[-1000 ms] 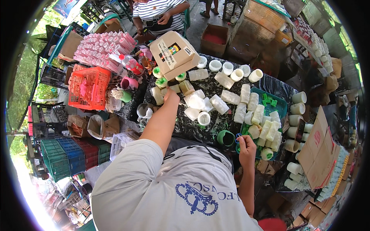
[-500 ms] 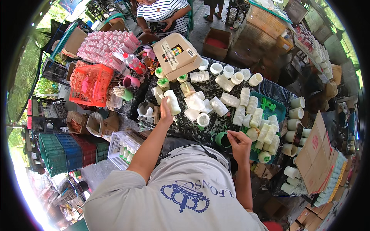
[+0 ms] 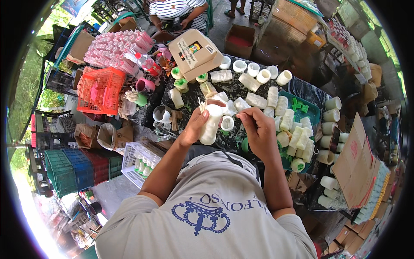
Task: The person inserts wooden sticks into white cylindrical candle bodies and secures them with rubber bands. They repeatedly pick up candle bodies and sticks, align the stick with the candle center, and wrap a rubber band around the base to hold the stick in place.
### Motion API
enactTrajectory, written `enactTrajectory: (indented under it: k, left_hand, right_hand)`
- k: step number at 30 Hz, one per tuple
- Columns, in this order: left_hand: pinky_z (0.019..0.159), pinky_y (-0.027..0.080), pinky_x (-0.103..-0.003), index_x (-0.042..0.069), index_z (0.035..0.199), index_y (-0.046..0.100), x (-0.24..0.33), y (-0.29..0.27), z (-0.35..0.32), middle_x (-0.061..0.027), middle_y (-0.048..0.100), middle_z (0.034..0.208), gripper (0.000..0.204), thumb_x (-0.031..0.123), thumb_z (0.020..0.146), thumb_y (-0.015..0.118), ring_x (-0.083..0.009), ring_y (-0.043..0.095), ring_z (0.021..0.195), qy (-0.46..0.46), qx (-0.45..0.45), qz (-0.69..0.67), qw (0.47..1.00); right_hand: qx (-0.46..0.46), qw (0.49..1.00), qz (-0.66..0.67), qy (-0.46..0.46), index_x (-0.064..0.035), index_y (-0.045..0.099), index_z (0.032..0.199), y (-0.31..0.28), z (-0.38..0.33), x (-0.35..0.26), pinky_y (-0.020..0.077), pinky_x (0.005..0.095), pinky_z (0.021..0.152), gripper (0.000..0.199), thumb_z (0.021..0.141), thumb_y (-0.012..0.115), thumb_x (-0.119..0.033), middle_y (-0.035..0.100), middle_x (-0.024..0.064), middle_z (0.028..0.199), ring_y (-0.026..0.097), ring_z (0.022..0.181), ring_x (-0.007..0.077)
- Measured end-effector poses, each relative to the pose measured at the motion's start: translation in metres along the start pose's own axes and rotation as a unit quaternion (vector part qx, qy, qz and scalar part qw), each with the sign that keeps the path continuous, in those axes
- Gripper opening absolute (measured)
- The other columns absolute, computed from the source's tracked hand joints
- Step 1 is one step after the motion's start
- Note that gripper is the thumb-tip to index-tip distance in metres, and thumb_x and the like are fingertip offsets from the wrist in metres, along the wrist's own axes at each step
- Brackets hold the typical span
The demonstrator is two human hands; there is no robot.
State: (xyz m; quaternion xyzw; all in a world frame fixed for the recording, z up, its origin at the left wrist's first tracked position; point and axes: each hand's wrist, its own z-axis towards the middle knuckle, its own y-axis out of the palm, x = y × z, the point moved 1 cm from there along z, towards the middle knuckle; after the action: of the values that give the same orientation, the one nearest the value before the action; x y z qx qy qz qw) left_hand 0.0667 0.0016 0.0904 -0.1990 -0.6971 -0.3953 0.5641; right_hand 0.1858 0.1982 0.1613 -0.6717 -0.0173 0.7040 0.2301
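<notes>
My left hand (image 3: 195, 126) is wrapped round a white wax-like cylinder (image 3: 209, 128) with a wavy side, held tilted above the near edge of the table. To its right, my right hand (image 3: 256, 126) is pinched, thumb against fingers; what lies in the pinch is too small to make out. A green cup (image 3: 245, 145) shows partly behind my right wrist. Just beyond my hands stands a white open cup (image 3: 227, 123), with more white wavy cylinders (image 3: 256, 101) lying around it. Several open white cups (image 3: 263, 76) stand farther back.
A cardboard box (image 3: 195, 54) sits at the table's far left. On the right, a teal tray (image 3: 316, 116) holds green pieces, with white cylinders piled over it. An orange crate (image 3: 101, 93), pink tubes (image 3: 116, 54) and a bottle (image 3: 148, 64) are at left. A person (image 3: 179, 15) sits opposite.
My left hand has brought the white cylinder nearer to me and to the right. My right hand has left the green cup's rim and moved up and left toward the cylinder.
</notes>
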Motion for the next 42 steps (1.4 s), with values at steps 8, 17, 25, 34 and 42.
enactTrajectory:
  k: [8, 17, 25, 34, 42]
  left_hand:
    - [0.080, 0.051, -0.031, -0.003, 0.123, 0.070, 0.038, 0.030, -0.005, -0.0057, 0.071, 0.107, 0.070, 0.057, 0.090, 0.081, -0.0142, 0.063, 0.091, 0.118, 0.002, 0.219, 0.968]
    - [0.079, 0.051, -0.038, 0.001, 0.118, 0.075, 0.054, 0.037, 0.002, -0.0118, 0.078, 0.105, 0.042, 0.032, 0.091, 0.079, -0.0275, 0.063, 0.083, 0.248, -0.038, 0.404, 0.880]
    - [0.077, 0.051, -0.038, 0.005, 0.117, 0.076, 0.055, 0.036, 0.002, -0.0104, 0.078, 0.104, 0.034, 0.016, 0.085, 0.082, -0.0276, 0.062, 0.081, 0.246, -0.030, 0.435, 0.866]
    - [0.069, 0.049, -0.036, 0.010, 0.117, 0.077, 0.056, 0.036, 0.000, -0.0059, 0.077, 0.094, 0.045, 0.015, 0.075, 0.090, -0.0248, 0.057, 0.075, 0.263, 0.003, 0.481, 0.836]
    - [0.068, 0.049, -0.037, 0.012, 0.119, 0.077, 0.054, 0.036, 0.001, -0.0053, 0.076, 0.093, 0.047, 0.020, 0.075, 0.090, -0.0247, 0.056, 0.075, 0.259, 0.014, 0.503, 0.825]
  right_hand:
    - [0.054, 0.995, 0.005, -0.079, -0.0019, 0.070, 0.105, -0.007, -0.012, -0.024, 0.0549, 0.0348, 0.069, 0.007, 0.099, 0.070, -0.002, 0.069, 0.0117, 0.093, 0.071, 0.079, 0.0235]
    - [0.085, 0.973, -0.139, -0.162, -0.0095, 0.072, 0.096, -0.014, -0.024, -0.044, 0.0480, 0.0402, 0.070, 0.009, 0.089, 0.078, -0.008, 0.063, 0.0064, 0.084, 0.064, 0.077, 0.0271]
    - [0.104, 0.947, -0.231, -0.195, -0.0142, 0.072, 0.089, -0.012, -0.021, -0.046, 0.0411, 0.0381, 0.072, 0.009, 0.085, 0.081, -0.013, 0.061, 0.0018, 0.082, 0.063, 0.078, 0.0220]
    - [0.107, 0.948, -0.233, -0.187, -0.0127, 0.073, 0.088, -0.004, -0.017, -0.044, 0.0417, 0.0382, 0.073, 0.010, 0.083, 0.082, -0.012, 0.061, 0.0025, 0.082, 0.062, 0.077, 0.0233]
    - [0.099, 0.945, -0.249, -0.186, -0.0123, 0.072, 0.085, -0.005, -0.014, -0.042, 0.0413, 0.0377, 0.072, 0.011, 0.079, 0.081, -0.012, 0.060, 0.0023, 0.080, 0.061, 0.074, 0.0237]
